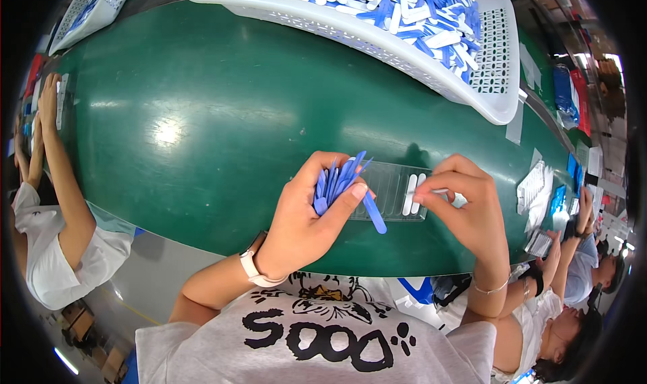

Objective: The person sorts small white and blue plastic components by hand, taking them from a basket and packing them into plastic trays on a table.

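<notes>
Left hand: near the middle of the frame, we see the left hand [300, 205] curled around a bundle of blue strips [330, 185], thumb pressed across them, one strip jutting down to the right.
Right hand: right of centre, we find the right hand [472, 195] with thumb and fingertips pinched together on what appears to be a pale strip [459, 200], mostly hidden by the fingers.
Clear tray: between the two hands, we make out a ridged transparent tray [385, 185], with two white strips [409, 195] side by side at its right end, just beside the right fingertips.
White basket: across the top of the frame, we see a perforated white basket [495, 80] heaped with loose blue and white strips [397, 10]; a second basket [67, 37] stands at the upper left.
Green table: beneath it all, we see a glossy green tabletop [182, 155] catching a bright glare left of centre.
Wrists: we note a pale watch band [251, 269] on the left, a thin bracelet [493, 289] on the right.
Neighbours: we glimpse a co-worker in white [74, 249] at the left edge and others at the lower right.
</notes>
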`<state>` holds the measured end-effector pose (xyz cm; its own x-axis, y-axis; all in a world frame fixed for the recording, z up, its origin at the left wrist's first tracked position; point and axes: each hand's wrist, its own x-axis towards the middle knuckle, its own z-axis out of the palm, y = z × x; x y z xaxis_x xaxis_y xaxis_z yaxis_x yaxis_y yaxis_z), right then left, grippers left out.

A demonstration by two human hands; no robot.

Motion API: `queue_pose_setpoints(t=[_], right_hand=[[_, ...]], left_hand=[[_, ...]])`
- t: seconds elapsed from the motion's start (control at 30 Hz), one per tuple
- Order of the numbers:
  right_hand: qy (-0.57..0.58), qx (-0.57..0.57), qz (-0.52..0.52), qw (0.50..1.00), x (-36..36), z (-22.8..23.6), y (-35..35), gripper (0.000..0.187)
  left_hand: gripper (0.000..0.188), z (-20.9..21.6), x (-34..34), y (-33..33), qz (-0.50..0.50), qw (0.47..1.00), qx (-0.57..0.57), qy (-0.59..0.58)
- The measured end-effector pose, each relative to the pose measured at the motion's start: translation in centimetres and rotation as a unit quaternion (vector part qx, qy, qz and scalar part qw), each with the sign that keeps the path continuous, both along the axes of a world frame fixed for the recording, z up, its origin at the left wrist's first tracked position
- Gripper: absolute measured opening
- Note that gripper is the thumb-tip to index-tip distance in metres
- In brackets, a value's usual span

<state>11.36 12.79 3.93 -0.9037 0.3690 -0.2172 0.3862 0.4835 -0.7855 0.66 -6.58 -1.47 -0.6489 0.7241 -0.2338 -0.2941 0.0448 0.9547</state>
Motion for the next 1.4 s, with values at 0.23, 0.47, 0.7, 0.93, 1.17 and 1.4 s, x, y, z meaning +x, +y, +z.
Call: queue_pose_setpoints(t=[0.23,0.47,0.7,0.93,1.17,1.4], right_hand=[[-0.012,0.064,0.209,0.976,-2.8,-0.5,1.1,0.022],[-0.054,0.157,0.242,0.956,-2.6,0.2,0.1,0.039],[0.157,0.120,0.211,0.957,-1.6,-1.4,-1.4,0.031],[0.238,0.000,0.215,0.947,-0.7,-1.8,-1.7,0.020],[0.305,0.163,0.225,0.911,-0.8,-2.5,-2.6,0.022],[0.118,-0.033,0.098,0.988,-0.1,0.2,-0.7,0.008]], left_hand=[[0.021,0.7,-0.3,0.1,0.023,0.999,-0.009,-0.032],[0.022,1.3,-0.8,-0.1,0.002,0.997,-0.021,-0.073],[0.022,1.4,-0.8,-0.3,-0.044,0.994,-0.017,-0.102],[0.021,1.6,-1.4,0.2,-0.067,0.966,0.014,-0.250],[0.020,1.2,-1.4,-0.1,-0.122,0.947,0.038,-0.294],[0.022,1.3,-1.7,-0.1,-0.105,0.940,0.029,-0.322]])
